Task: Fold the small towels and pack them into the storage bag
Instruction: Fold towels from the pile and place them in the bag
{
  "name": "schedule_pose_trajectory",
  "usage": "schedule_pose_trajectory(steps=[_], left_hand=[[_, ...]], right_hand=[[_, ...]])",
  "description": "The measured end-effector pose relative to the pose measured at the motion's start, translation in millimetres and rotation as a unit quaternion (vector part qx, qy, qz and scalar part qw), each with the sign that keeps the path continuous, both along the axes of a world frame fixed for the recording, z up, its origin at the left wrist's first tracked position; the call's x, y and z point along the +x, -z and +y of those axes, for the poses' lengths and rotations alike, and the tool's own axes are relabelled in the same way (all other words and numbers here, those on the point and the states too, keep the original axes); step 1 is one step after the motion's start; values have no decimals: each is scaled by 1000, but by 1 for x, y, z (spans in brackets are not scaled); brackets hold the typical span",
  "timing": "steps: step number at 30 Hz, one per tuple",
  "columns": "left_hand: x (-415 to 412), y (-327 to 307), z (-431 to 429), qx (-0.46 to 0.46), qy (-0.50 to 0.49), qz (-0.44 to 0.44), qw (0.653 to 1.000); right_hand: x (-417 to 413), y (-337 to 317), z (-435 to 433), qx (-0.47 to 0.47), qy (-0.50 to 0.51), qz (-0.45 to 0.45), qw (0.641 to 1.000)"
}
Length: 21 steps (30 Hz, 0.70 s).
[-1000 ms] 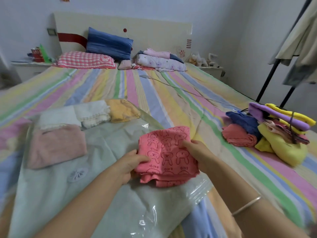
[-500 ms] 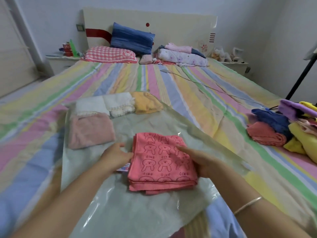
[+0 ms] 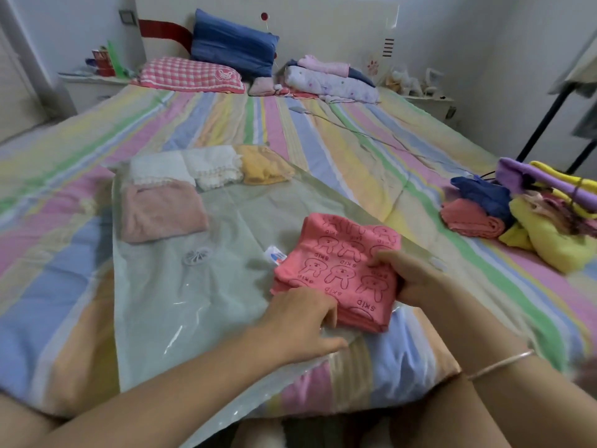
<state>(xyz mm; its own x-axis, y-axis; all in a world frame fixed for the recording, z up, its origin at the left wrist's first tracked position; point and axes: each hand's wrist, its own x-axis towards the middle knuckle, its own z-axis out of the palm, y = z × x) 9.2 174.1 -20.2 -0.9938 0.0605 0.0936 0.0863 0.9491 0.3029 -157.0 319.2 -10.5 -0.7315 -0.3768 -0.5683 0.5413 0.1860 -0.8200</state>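
A folded coral-pink towel point(image 3: 342, 266) printed with rabbits lies on the near right part of a clear plastic storage bag point(image 3: 193, 286) spread on the bed. My right hand point(image 3: 416, 279) grips the towel's right edge, thumb on top. My left hand point(image 3: 303, 321) rests at its near left corner, fingers against the folded layers and the bag's opening. Inside the bag's far end lie a pink towel point(image 3: 161, 211), two white towels point(image 3: 187, 169) and a yellow towel point(image 3: 265, 164).
A heap of loose towels point(image 3: 529, 215), blue, coral, yellow and purple, sits on the bed to the right. Pillows point(image 3: 226, 53) and folded bedding lie by the headboard. A thin cable point(image 3: 355, 130) crosses the striped bedspread. A dark rack leg point(image 3: 549, 118) stands at the far right.
The towel has shifted right and nearer the bag's front edge. My left hand moved from the towel's left side to its near corner at the bag's opening.
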Motion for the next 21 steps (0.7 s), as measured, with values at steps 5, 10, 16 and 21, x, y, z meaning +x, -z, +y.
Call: schedule_pose_trajectory(steps=[5, 10, 16, 21], left_hand=[[1, 12, 10, -114, 10, -19, 993], [-2, -3, 6, -40, -1, -17, 999], [-1, -12, 3, -34, -48, 9, 998], [-6, -17, -8, 112, -98, -98, 984]], right_hand=[[9, -8, 27, -78, 43, 22, 996], [7, -10, 39, -34, 118, 48, 991], [9, -18, 52, -38, 152, 51, 986], [14, -28, 62, -76, 162, 63, 982]])
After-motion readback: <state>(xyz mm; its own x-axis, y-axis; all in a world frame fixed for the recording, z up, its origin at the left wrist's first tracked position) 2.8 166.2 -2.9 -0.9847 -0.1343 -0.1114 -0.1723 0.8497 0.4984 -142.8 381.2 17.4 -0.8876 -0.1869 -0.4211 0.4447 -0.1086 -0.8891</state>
